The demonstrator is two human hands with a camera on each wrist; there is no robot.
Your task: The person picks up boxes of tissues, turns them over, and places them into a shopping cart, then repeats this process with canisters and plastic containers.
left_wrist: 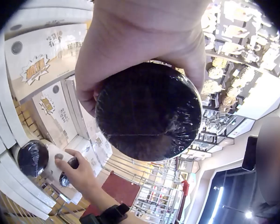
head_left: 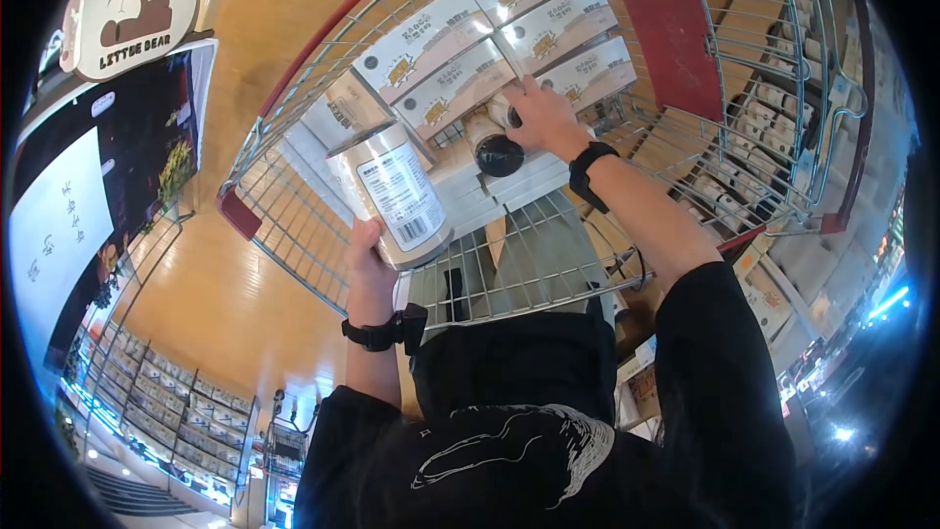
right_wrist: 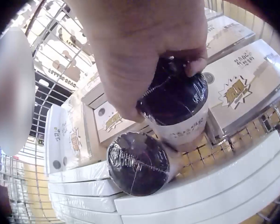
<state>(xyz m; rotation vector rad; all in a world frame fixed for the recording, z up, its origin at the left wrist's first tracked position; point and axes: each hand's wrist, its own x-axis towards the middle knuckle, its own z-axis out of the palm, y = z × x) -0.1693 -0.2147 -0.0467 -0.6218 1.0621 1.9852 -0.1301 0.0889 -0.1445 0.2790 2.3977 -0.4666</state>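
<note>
My left hand (head_left: 366, 269) grips a large pale canister (head_left: 392, 191) with a printed label and barcode, held tilted over the near left of the shopping cart. In the left wrist view its dark, film-wrapped end (left_wrist: 149, 112) faces the camera. Inside the cart, my right hand (head_left: 548, 120) curls round a similar canister (right_wrist: 177, 100) with a dark wrapped end, fingers and thumb at its sides. Close beside that one lies a second dark-ended canister (right_wrist: 137, 163), its body partly hidden. Both sit in a gap between printed cartons (head_left: 455, 88) and white boxes (right_wrist: 210, 200).
The cart's wire rim (head_left: 519, 306) runs between my body and the load. A red panel (head_left: 668, 39) stands at the cart's far right. Left of the cart are a bear sign (head_left: 132, 15) and a dark display board (head_left: 73, 176). Stocked shelves (head_left: 176, 402) line the lower left.
</note>
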